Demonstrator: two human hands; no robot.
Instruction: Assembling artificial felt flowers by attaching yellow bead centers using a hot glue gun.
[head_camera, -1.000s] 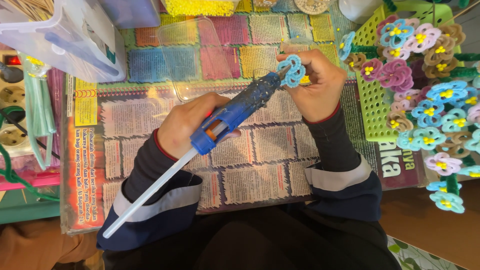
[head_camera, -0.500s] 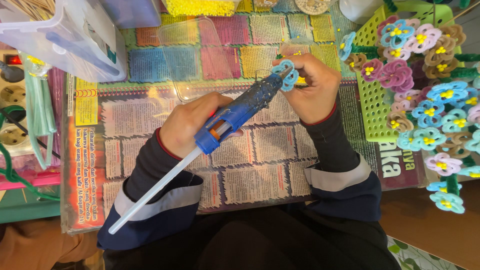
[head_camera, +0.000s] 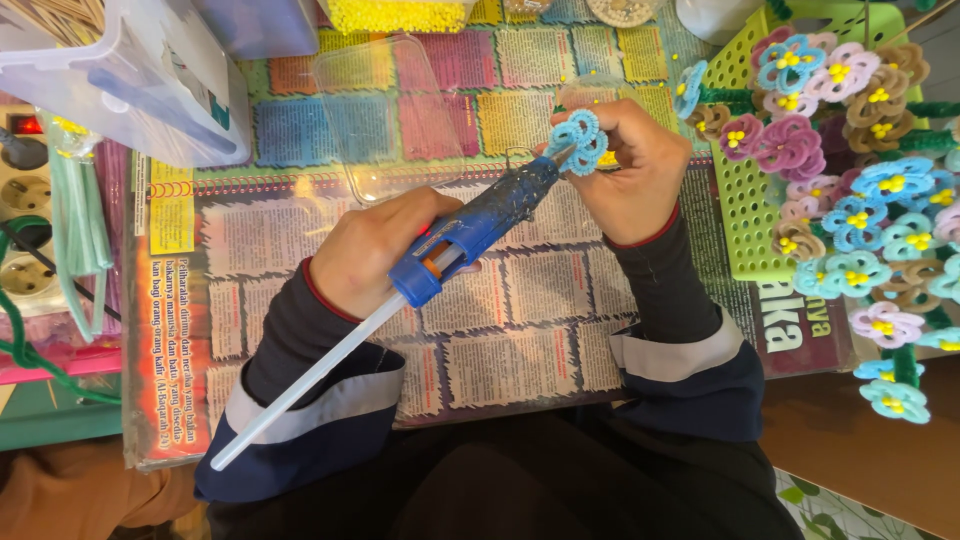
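Note:
My left hand (head_camera: 375, 250) grips a blue glue gun (head_camera: 478, 230) with a long white glue stick (head_camera: 310, 380) poking out of its back end. The gun's nozzle points up and right and touches a small light-blue pipe-cleaner flower (head_camera: 580, 138). My right hand (head_camera: 635, 170) pinches that flower from the right, just above the newspaper. Both forearms wear dark sleeves with grey bands.
Newspaper sheets (head_camera: 500, 330) cover the table. A green mesh basket (head_camera: 750, 210) with several finished pipe-cleaner flowers (head_camera: 860, 200) stands at the right. A clear plastic lid (head_camera: 390, 120) lies behind the hands, a clear storage box (head_camera: 120, 80) sits at top left, and a power strip (head_camera: 25, 200) at the far left.
Both hands with the glue gun and flower stay in nearly the same place; the gun's nozzle remains against the flower.

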